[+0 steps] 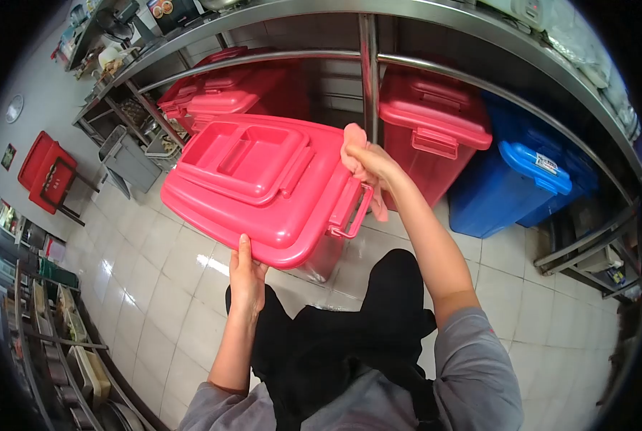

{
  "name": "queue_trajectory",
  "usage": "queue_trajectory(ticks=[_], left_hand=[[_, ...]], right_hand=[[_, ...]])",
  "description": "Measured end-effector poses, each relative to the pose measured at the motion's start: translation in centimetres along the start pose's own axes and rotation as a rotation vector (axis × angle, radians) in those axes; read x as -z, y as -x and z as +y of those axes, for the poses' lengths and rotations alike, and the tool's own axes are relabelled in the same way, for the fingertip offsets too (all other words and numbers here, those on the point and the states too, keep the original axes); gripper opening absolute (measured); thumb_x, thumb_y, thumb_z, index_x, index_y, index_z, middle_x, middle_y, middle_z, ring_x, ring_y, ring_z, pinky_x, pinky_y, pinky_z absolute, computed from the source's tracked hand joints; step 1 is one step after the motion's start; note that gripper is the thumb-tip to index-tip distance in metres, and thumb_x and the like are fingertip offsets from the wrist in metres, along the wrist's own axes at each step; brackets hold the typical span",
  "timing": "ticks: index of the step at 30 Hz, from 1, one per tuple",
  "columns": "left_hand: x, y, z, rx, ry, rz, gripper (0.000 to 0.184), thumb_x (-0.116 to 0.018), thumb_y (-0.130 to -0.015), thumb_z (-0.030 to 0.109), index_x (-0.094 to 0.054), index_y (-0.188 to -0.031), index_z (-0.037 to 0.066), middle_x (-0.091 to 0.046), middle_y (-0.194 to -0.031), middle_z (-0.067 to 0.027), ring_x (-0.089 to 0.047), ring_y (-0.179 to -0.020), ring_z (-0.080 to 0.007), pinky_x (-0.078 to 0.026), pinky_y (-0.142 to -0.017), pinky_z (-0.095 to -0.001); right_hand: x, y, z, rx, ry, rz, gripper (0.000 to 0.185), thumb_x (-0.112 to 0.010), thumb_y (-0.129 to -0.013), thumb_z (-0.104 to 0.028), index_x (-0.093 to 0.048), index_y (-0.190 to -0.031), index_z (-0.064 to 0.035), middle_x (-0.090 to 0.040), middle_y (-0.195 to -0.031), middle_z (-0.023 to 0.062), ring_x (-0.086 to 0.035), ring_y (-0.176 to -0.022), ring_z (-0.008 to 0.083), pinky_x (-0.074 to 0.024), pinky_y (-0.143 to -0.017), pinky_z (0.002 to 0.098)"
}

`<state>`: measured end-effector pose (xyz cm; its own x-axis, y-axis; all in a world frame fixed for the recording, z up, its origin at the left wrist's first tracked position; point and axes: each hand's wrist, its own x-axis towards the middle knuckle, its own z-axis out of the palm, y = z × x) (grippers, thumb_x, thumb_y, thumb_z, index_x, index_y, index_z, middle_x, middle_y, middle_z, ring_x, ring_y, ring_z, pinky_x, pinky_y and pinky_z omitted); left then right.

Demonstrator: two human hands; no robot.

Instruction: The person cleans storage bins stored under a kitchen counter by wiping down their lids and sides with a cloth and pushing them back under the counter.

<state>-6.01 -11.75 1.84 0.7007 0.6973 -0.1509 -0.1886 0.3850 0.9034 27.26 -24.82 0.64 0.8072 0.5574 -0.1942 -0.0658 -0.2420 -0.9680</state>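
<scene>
A red plastic bin with its lid (313, 183) on stands tilted in front of my knees. My left hand (245, 284) grips the lid's near rim, thumb on top and the other fingers mostly hidden below it. My right hand (375, 164) holds a pink cloth (354, 136) against the lid's right edge. Part of the cloth hangs down past the rim beside the red handle clasp (353, 212).
A steel table (436, 11) with a tube frame runs across the back. Under it are red bins (436, 108) and blue bins (486, 179). A grey bin (128, 161) and a red chair (48, 172) stand left. Loaded shelving (55, 345) lines the lower left.
</scene>
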Motion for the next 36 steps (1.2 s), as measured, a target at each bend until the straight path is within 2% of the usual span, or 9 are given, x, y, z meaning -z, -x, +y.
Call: queue_trajectory(ticks=[2,6,11,20,22,28,30,33,36], left_hand=[[0.0,0.1,0.0,-0.007,0.007,-0.023,0.039,-0.047,-0.106,0.034,-0.047,-0.127,0.002,-0.061,-0.127,-0.012,-0.061,-0.115,-0.0191,-0.05,-0.1,-0.039],[0.0,0.3,0.1,-0.02,0.032,-0.05,0.038,-0.047,-0.106,0.034,-0.048,-0.125,0.001,-0.062,-0.124,-0.012,-0.063,-0.111,-0.0185,-0.051,-0.097,-0.0391],[0.2,0.0,-0.2,-0.017,0.015,-0.038,0.041,-0.048,-0.106,0.036,-0.048,-0.125,0.0,-0.062,-0.122,-0.0138,-0.063,-0.109,-0.0197,-0.051,-0.096,-0.0392],[7.0,-1.8,2.3,-0.007,-0.288,0.088,0.065,-0.043,-0.104,0.049,-0.051,-0.133,-0.009,-0.061,-0.127,-0.0193,-0.061,-0.115,-0.0235,-0.047,-0.101,-0.037],[8.2,-2.9,4.9,0.064,-0.42,0.066,0.073,-0.043,-0.103,0.053,-0.048,-0.138,-0.01,-0.058,-0.134,-0.022,-0.057,-0.123,-0.0259,-0.042,-0.106,-0.0363],[10.7,-11.5,9.4,0.162,-0.782,-0.11,0.083,-0.043,-0.098,0.063,-0.05,-0.137,-0.01,-0.058,-0.135,-0.022,-0.056,-0.123,-0.0274,-0.041,-0.107,-0.0352],[9.6,-14.6,10.5,0.118,-0.885,-0.123,0.083,-0.045,-0.096,0.065,-0.058,-0.13,-0.009,-0.064,-0.127,-0.0214,-0.06,-0.117,-0.0269,-0.042,-0.104,-0.0345],[9.0,-21.2,10.9,0.069,-1.04,-0.173,0.084,-0.046,-0.094,0.068,-0.064,-0.122,-0.009,-0.069,-0.115,-0.0193,-0.064,-0.108,-0.0254,-0.045,-0.099,-0.035],[6.4,-26.3,12.2,0.023,-1.076,-0.272,0.08,-0.049,-0.093,0.068,-0.067,-0.119,-0.005,-0.07,-0.112,-0.0222,-0.067,-0.104,-0.0263,-0.047,-0.095,-0.0352]], right_hand=[[-0.2,-1.3,-0.2,0.158,0.061,0.231,0.047,-0.066,-0.078,-0.042,-0.063,-0.101,-0.001,-0.066,-0.078,0.0101,-0.064,-0.057,0.0247,-0.0517,-0.052,0.0407],[0.1,0.1,-3.2,-0.082,-0.102,-0.035,0.041,-0.065,-0.081,-0.04,-0.06,-0.107,-0.0079,-0.066,-0.078,0.0095,-0.063,-0.052,0.0243,-0.0483,-0.042,0.0415],[0.5,0.4,-0.6,-0.064,-0.352,-0.084,0.059,-0.066,-0.091,-0.042,-0.054,-0.128,0.0014,-0.067,-0.1,0.0109,-0.065,-0.08,0.0194,-0.0547,-0.064,0.0341],[-2.6,13.2,5.1,-0.08,-0.682,0.019,0.049,-0.065,-0.095,-0.034,-0.051,-0.127,0.0012,-0.066,-0.108,0.0105,-0.067,-0.088,0.0185,-0.0566,-0.068,0.0335],[-4.3,17.6,6.0,-0.062,-0.646,0.086,0.038,-0.063,-0.096,-0.028,-0.056,-0.119,0.0022,-0.067,-0.101,0.0106,-0.068,-0.079,0.0189,-0.0561,-0.06,0.0341],[-7.7,24.3,3.1,-0.206,-0.512,-0.169,0.01,-0.065,-0.093,-0.008,-0.064,-0.097,0.0014,-0.066,-0.081,0.0053,-0.065,-0.069,0.013,-0.0532,-0.057,0.0277],[-10.2,24.3,4.9,0.057,-0.362,-0.091,0.009,-0.065,-0.094,-0.008,-0.064,-0.095,0.0002,-0.066,-0.081,0.0032,-0.063,-0.067,0.01,-0.0506,-0.056,0.0242],[-12.8,23.5,3.2,-0.09,-0.491,-0.181,0.008,-0.064,-0.095,-0.009,-0.065,-0.092,-0.0013,-0.065,-0.081,0.0015,-0.061,-0.072,0.0065,-0.0481,-0.062,0.0238],[-16.3,20.8,1.7,0.042,-0.467,-0.051,0.008,-0.062,-0.096,-0.009,-0.064,-0.092,-0.0019,-0.064,-0.082,0.0009,-0.06,-0.075,0.0061,-0.0468,-0.063,0.0223]])
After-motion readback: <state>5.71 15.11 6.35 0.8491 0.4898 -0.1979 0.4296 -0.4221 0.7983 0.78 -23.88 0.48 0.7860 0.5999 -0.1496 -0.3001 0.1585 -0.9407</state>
